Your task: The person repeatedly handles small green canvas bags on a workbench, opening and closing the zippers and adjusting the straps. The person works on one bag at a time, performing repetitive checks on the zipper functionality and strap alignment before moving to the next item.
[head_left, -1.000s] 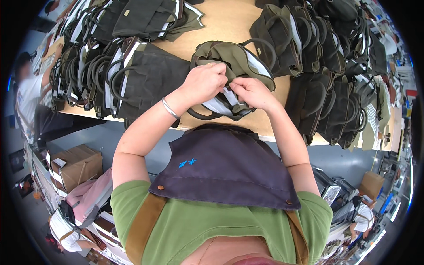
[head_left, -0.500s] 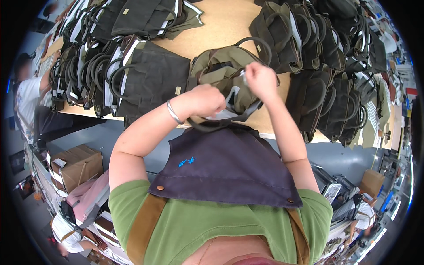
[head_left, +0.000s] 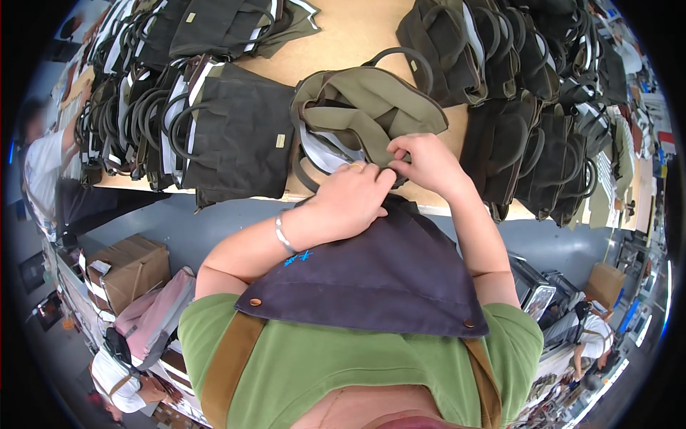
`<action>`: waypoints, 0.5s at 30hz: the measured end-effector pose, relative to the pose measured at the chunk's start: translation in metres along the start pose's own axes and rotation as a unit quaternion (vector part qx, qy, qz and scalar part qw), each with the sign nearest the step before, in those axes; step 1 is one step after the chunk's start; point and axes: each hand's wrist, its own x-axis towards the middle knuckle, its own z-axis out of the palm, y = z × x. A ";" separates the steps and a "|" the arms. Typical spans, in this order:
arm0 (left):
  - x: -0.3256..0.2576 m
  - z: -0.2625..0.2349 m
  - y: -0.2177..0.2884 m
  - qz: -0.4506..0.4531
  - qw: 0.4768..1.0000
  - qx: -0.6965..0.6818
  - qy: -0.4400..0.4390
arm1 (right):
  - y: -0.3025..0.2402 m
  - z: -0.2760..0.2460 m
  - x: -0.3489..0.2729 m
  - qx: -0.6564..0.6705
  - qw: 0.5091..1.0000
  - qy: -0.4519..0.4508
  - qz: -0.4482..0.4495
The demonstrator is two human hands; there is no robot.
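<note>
Bringing your left hand (head_left: 350,196) and right hand (head_left: 426,164) together from their wider spacing, you are working at the near side of the dark-handled olive handbag (head_left: 371,100), sagging open on the tan tabletop (head_left: 336,46). Your fingers are curling inward; whether they are gripping it, I cannot tell.

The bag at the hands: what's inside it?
Inside the bag, olive lining shows, with white material at the near left. Folds hide its bottom; the left hand and right hand cover part of the near edge. Anything there is unseen.
</note>
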 end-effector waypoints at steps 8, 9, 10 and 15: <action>0.001 0.044 -0.010 -0.023 0.992 0.073 0.096 | -0.001 0.012 0.018 -0.257 0.963 -0.068 -0.050; 0.000 0.044 -0.010 -0.019 0.992 0.076 0.100 | -0.004 0.011 0.021 -0.269 0.958 -0.086 -0.041; 0.000 0.042 -0.010 -0.016 0.991 0.078 0.105 | -0.006 0.009 0.025 -0.282 0.953 -0.104 -0.032; -0.010 0.005 -0.034 -0.077 0.984 0.099 0.123 | 0.005 -0.002 0.032 -0.025 0.999 0.018 -0.019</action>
